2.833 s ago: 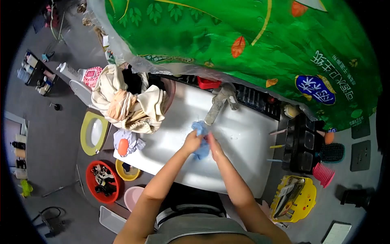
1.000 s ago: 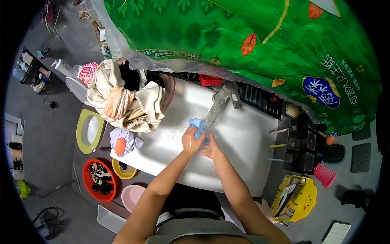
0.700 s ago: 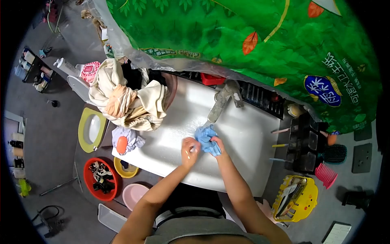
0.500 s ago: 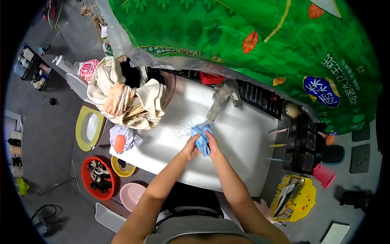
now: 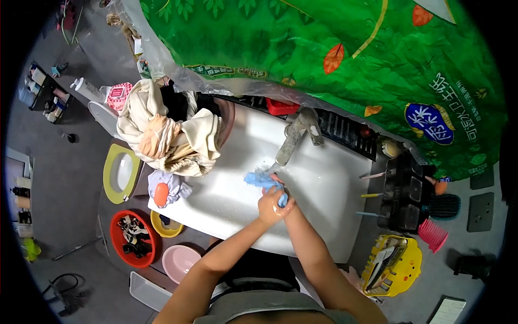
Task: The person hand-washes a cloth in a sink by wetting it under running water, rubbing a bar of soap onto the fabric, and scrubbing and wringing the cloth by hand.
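Note:
A wet light-blue cloth (image 5: 260,179) is bunched between my two hands, below the faucet (image 5: 292,141) in the white sink (image 5: 329,216). Wrapped round the cloth is my left hand (image 5: 270,206), with wet, soapy-looking skin. My right hand (image 5: 287,203) presses against it from the right and also closes on the cloth; part of it is hidden behind the left. One end of the cloth sticks out to the left, under the thin stream of water.
Cream and dark clothes (image 5: 162,132) are heaped at the sink's left end. Orange soap (image 5: 161,195) rests on a pale lilac cloth (image 5: 176,186). Above hangs a large green plastic package (image 5: 302,43). A black organizer (image 5: 399,191) and yellow basket (image 5: 407,267) are at right.
My hands have come together and shifted slightly down, the left now overlapping the right. The blue cloth, earlier bunched upright between them, now stretches out to the left.

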A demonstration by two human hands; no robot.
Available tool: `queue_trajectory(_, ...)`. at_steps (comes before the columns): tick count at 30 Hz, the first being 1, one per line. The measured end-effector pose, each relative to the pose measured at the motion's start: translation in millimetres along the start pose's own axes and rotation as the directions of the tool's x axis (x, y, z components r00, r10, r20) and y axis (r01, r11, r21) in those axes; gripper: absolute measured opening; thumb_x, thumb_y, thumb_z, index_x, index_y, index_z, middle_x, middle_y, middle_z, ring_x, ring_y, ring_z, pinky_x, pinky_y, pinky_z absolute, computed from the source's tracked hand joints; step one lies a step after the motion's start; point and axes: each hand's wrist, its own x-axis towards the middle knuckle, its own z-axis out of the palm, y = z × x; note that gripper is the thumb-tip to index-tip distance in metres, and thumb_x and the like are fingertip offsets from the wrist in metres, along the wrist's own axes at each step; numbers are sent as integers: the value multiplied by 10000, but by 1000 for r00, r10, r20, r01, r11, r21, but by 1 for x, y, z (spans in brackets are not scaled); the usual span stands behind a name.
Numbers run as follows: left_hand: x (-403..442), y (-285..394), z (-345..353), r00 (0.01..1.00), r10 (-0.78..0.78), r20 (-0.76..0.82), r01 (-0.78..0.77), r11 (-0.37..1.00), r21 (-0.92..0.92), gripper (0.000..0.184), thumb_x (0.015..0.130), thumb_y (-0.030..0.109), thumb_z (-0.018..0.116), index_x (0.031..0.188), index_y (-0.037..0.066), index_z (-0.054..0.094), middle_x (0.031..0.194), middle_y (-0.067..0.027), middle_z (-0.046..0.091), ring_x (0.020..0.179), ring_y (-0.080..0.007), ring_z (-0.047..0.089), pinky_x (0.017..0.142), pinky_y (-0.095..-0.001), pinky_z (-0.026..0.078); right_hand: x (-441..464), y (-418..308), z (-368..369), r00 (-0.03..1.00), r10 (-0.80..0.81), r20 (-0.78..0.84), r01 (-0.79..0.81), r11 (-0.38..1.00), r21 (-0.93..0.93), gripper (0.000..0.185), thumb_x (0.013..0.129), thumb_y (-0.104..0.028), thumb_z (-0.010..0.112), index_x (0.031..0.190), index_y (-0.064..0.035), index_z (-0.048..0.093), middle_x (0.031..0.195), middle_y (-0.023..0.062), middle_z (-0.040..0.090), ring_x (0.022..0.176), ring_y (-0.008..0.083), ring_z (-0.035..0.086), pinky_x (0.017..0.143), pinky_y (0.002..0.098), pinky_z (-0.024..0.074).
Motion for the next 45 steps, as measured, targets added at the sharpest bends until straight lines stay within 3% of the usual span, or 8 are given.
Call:
queue_trajectory(11, 29, -109, 6, 920, -380, -94, 391, 892, 226, 203, 730, 207, 562, 875, 65, 554, 780, -133, 569, 685, -277, 568, 635, -376, 447, -39, 5, 40, 852, -414, -320, 153, 782, -604, 380, 828, -418, 481, 943, -66, 563, 839, 17, 577, 754, 133, 540, 719, 274, 433)
queue_trajectory(16, 26, -124, -16, 766, -593, 248, 579, 469, -667, 489, 645, -70, 506, 1076, 131, 391, 895, -67, 525, 794, -156, 519, 680, -281, 432, -68, -32, 27, 711, -672, -207, 201, 477, -856, 423, 847, -419, 453, 982, -33, 566, 887, 20, 558, 824, 102, 483, 748, 246, 389)
queue_trajectory(19, 24, -135, -20, 814, -539, 214, 552, 607, -572, 485, 621, -41, 514, 1076, 78, 397, 921, -111, 533, 817, -211, 530, 737, -295, 427, -81, -44, 30, 666, -697, -264, 363, 613, -702, 461, 850, -436, 438, 1069, -40, 529, 977, 40, 557, 906, 132, 496, 798, 277, 391)
queue_trajectory(24, 33, -131, -15, 976, -119, 180, 116, 993, 27, 512, 590, 8, 514, 1093, 17, 421, 982, -160, 529, 919, -322, 501, 855, -328, 378, -81, -43, 38, 979, -181, -91, 164, 972, -166, 593, 818, -511, 430, 1216, -72, 393, 1166, 88, 488, 1062, 229, 475, 903, 382, 372)
queue_trajectory(31, 72, -76, 2, 659, -349, 666, 729, 515, -451, 460, 809, 389, 505, 1028, -15, 528, 1015, -94, 550, 978, -157, 480, 855, -277, 363, -80, -51, 55, 997, 76, 18, -73, 988, -133, 497, 811, -447, 486, 1134, -70, 473, 1053, 75, 553, 928, 215, 545, 767, 377, 447)
queue_trajectory(34, 78, -80, -12, 470, -267, 841, 715, 674, -186, 399, 816, 342, 521, 976, -22, 557, 966, -58, 569, 888, -112, 511, 784, -253, 403, -75, -74, 40, 993, -32, -117, 0, 965, -262, 399, 793, -309, 567, 1085, -45, 500, 1006, 103, 567, 868, 217, 562, 735, 362, 457)
queue_trajectory(42, 59, -78, -4, 641, -246, 727, 767, 193, -611, 226, 861, 166, 462, 1058, 63, 499, 962, -33, 565, 866, -119, 535, 775, -271, 445, -29, -70, -27, 499, -833, -239, 224, 390, -893, 467, 661, -202, 683, 1047, -3, 511, 999, 146, 543, 943, 255, 516, 821, 346, 411)
queue_trajectory(45, 57, -64, -1, 701, -276, 657, 698, 79, -712, 260, 854, 142, 472, 1102, 73, 440, 964, -36, 555, 862, -143, 541, 770, -286, 455, -32, -50, -30, 607, -730, -314, 38, 422, -906, 485, 720, -303, 587, 1108, -30, 487, 1159, 185, 451, 1036, 299, 458, 854, 355, 384)
